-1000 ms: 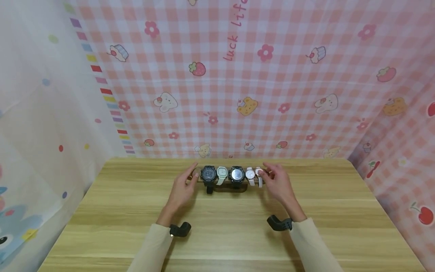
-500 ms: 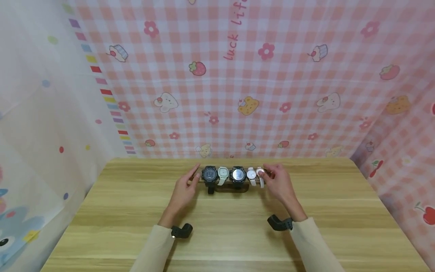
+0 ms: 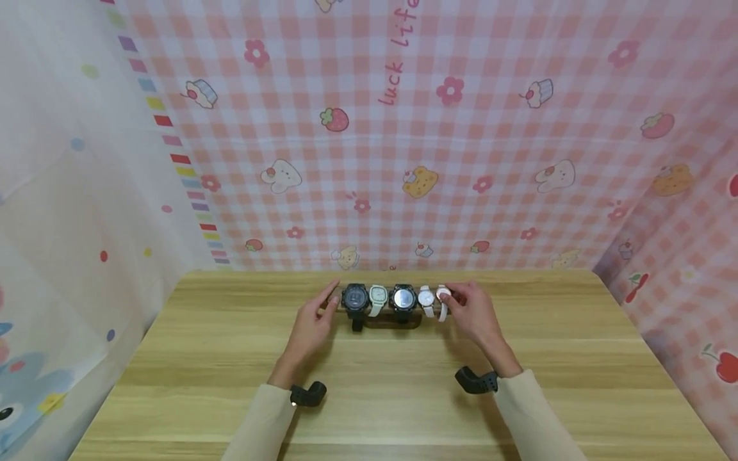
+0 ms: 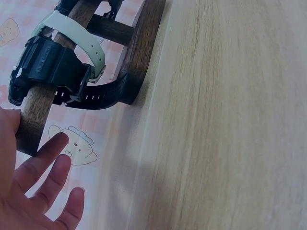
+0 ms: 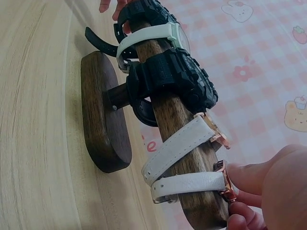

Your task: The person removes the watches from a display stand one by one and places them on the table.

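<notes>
A dark wooden T-bar watch stand [image 5: 100, 115] carries a row of wristwatches on its bar. From the left come a black sports watch [image 3: 355, 297], a pale green watch [image 3: 378, 295], another black sports watch [image 3: 403, 298] and a white-strapped watch [image 3: 426, 298]. A second white-strapped watch with a rose-gold case [image 5: 196, 187] sits at the right end. My right hand [image 3: 474, 312] pinches that last watch's case, thumb over its face. My left hand [image 3: 311, 325] holds the bar's left end between thumb and index finger; the other fingers [image 4: 57, 172] are spread beneath.
The stand's base rests near the back edge of a wood-grain table [image 3: 392, 397]. Behind it hangs a pink checked cloth [image 3: 369, 153], with a white dotted cloth [image 3: 132, 224] to the left. Black wrist cameras [image 3: 308, 394] sit on both wrists.
My left hand has shifted slightly right, covering more of the bar's left end. The right hand stays on the end watch, which has turned slightly or shows a little more of its face.
</notes>
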`<action>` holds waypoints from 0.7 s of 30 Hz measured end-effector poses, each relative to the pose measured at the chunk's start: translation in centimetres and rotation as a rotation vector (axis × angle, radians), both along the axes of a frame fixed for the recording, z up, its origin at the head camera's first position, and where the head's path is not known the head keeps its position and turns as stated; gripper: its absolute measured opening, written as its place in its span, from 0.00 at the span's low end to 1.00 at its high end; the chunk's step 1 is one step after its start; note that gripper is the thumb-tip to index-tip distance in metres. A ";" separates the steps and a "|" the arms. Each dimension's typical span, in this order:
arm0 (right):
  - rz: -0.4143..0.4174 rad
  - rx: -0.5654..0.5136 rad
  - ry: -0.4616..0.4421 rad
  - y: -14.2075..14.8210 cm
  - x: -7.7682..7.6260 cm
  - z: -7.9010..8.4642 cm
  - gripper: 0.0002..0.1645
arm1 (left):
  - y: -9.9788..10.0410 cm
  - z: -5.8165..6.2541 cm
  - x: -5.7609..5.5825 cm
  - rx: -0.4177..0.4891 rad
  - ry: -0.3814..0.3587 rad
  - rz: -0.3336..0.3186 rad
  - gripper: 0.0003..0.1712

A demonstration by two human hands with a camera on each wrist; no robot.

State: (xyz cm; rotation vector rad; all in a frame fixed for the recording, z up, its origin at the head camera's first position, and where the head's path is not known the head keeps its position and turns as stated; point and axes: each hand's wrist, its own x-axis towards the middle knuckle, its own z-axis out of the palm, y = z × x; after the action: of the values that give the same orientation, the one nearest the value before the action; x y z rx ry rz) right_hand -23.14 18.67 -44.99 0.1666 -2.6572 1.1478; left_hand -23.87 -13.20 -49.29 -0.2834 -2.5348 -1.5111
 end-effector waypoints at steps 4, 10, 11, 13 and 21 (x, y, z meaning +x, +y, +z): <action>-0.006 0.001 -0.009 0.2 -0.1 -0.1 0.19 | 0.0 -0.1 0.0 0.008 0.000 0.002 0.24; -0.022 -0.013 -0.048 0.6 0.0 -0.1 0.20 | 0.1 -0.2 -0.1 0.016 0.003 -0.004 0.23; -0.026 -0.015 -0.055 0.7 0.0 -0.1 0.20 | 0.1 -0.2 -0.1 0.018 0.004 -0.004 0.23; -0.035 -0.019 -0.065 1.0 0.0 -0.1 0.20 | 0.1 -0.2 -0.1 0.019 0.007 0.000 0.23; -0.044 -0.058 -0.062 1.8 0.0 -0.5 0.19 | 0.2 -0.1 0.0 0.021 -0.006 0.010 0.23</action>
State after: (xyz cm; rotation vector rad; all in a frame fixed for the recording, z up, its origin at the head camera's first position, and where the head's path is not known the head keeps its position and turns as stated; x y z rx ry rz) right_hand -23.15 20.44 -45.52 0.0634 -2.6628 1.2338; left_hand -23.84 -13.03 -49.40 -0.2634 -2.5189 -1.5366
